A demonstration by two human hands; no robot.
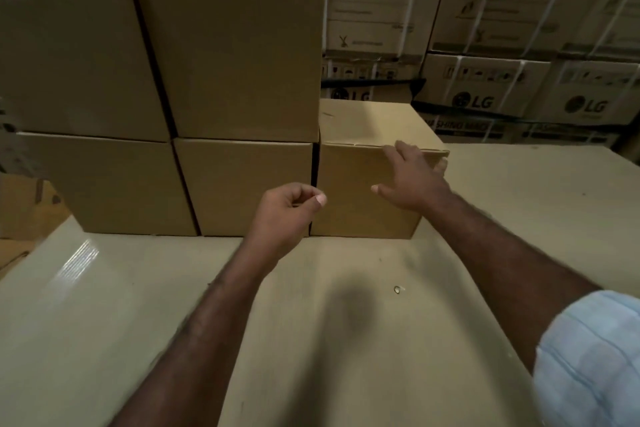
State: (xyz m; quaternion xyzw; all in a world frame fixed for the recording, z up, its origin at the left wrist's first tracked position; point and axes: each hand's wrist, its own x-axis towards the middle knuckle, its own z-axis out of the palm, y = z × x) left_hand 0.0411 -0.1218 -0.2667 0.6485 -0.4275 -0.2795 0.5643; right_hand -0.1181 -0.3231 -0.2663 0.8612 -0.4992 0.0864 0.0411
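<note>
A plain brown carton (349, 191) stands on a wide cardboard surface (346, 340), at the right end of a row of like cartons. My right hand (412, 180) lies against its front face near the top right corner, fingers spread and straight, fingertips at the upper edge. My left hand (287, 211) hovers in front of the gap between this carton and the neighbouring one (242, 184), fingers curled with nothing in them.
Two more cartons (228, 45) (72, 52) are stacked on the lower row to the left. Behind stand tall strapped LG appliance boxes (485, 87). A small coin-like bit (398, 289) lies on the surface. A glossy tape strip (79, 263) runs at the left.
</note>
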